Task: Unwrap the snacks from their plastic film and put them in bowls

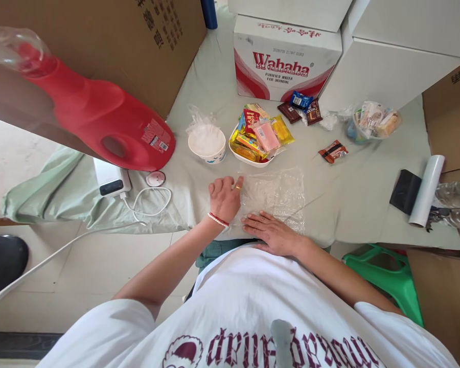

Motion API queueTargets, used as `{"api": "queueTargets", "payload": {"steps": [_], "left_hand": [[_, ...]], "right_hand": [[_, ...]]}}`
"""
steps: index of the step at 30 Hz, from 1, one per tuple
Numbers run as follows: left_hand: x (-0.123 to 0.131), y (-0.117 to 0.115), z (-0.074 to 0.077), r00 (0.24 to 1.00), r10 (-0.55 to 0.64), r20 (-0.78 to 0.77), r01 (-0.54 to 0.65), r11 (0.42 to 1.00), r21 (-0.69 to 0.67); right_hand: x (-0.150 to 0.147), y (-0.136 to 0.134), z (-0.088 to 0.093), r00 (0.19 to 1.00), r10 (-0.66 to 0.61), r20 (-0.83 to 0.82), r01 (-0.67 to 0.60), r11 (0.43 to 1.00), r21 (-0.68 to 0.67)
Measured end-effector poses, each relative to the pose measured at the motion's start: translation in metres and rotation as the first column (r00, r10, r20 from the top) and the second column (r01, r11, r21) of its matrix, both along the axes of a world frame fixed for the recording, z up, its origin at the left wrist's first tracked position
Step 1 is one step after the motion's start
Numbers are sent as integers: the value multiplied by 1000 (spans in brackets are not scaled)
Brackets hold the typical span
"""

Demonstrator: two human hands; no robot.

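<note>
A clear plastic bag (278, 191) lies flat and slightly wrinkled on the pale green cloth. My left hand (225, 197), with a ring and bracelets, is at its left edge. The fingers are curled and appear closed on the bag's upper left border. My right hand (272, 234) rests on the bag's near edge, fingers stretched out flat. Just beyond the bag stands a white bowl (251, 162) heaped with wrapped snacks, a pink packet (267, 138) on top. To its left is a paper cup (213, 153) with crumpled clear plastic (203, 130) in it.
Chocolate bars (290, 113) lie before a Wahaha carton (283, 66). One brown packet (333, 152) lies alone near a tub of snacks (379, 125). A red bottle (107, 117), white charger (111, 179) and cable are at left; a white roll (427, 191) is at right.
</note>
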State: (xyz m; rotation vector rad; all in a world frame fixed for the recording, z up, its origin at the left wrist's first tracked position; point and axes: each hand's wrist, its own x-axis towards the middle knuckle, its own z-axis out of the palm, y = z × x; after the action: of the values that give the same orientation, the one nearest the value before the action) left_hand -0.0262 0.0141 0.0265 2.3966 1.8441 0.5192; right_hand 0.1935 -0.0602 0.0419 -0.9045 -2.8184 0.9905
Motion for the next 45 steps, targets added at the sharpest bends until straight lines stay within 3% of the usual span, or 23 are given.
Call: {"api": "queueTargets", "payload": {"steps": [3, 5, 9, 12, 17, 20, 23, 26, 29, 32, 35, 39, 43, 45], "left_hand": [[6, 3, 2, 965, -263, -3, 262, 965, -30], [10, 10, 3, 931, -364, -5, 363, 928, -86], [16, 23, 1, 980, -200, -15, 194, 965, -175], [19, 22, -3, 990, -140, -29, 131, 969, -209], [19, 11, -11, 974, -208, -92, 185, 960, -210], [19, 11, -14, 968, -225, -109, 198, 956, -217], [18, 13, -17, 966, -232, -109, 205, 954, -219], [16, 14, -20, 966, -237, -108, 211, 955, -207], [15, 14, -23, 964, -244, -108, 220, 957, -191], [13, 14, -24, 963, -246, -109, 226, 959, -168], [13, 14, -24, 963, -243, -113, 225, 963, -151], [13, 14, -23, 963, -248, -102, 232, 961, -149], [13, 14, -22, 965, -251, -78, 239, 962, -132], [13, 14, -22, 966, -250, -69, 239, 962, -131]], "right_hand": [[-1, 0, -1, 1000, -1, -13, 0, 1000, -2], [-1, 0, -2, 1000, -8, -21, 8, 1000, -7], [-1, -6, -2, 997, -51, -51, 46, 994, -95], [7, -7, 7, 982, -113, -151, 67, 957, -282], [54, 20, 45, 900, -313, -304, 58, 776, -628], [95, 68, 56, 813, -540, -218, 283, 694, -662], [128, 139, 45, 575, -813, -91, 670, 532, -518], [146, 218, 29, 346, -938, -3, 930, 343, -133], [148, 287, 21, 186, -982, -31, 955, 173, 242], [142, 334, 17, 74, -996, -49, 936, 53, 348], [139, 358, 14, 25, -1000, -10, 945, 20, 328], [149, 357, 12, 6, -1000, 28, 955, 14, 297], [164, 341, 16, -9, -986, -164, 975, -46, 219], [164, 338, 14, 19, -955, -295, 988, -26, 149]]}}
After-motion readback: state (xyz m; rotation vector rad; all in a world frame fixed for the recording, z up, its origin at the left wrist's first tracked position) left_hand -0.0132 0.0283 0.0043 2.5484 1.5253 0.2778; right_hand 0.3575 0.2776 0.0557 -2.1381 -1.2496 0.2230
